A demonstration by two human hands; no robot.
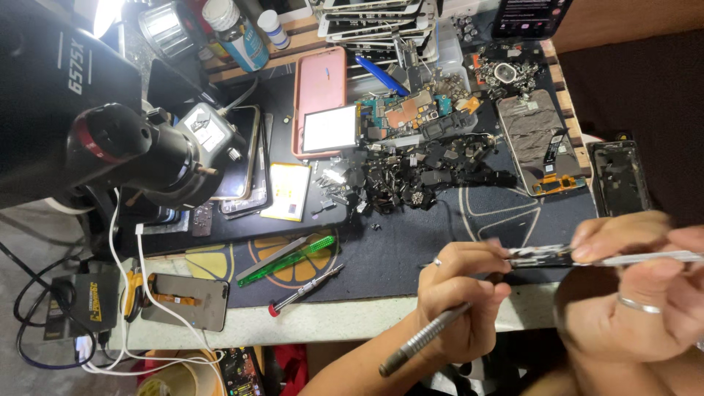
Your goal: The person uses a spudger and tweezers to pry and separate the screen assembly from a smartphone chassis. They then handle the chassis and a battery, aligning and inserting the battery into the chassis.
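Two hands at the table's (330, 323) near edge, bare dark mat (411, 257) beside them, left hand (458, 297) gripping a metal tool (425, 337) slanting down-left, right hand (638, 293) pinching a thin phone part (543, 256) lying left-right, parts pile (418, 172) well behind.

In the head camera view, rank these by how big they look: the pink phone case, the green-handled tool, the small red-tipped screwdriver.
1. Pink phone case, clearly largest.
2. Green-handled tool and red-tipped screwdriver: similar apparent length; the green one looks slightly thicker, but I would not rank them.
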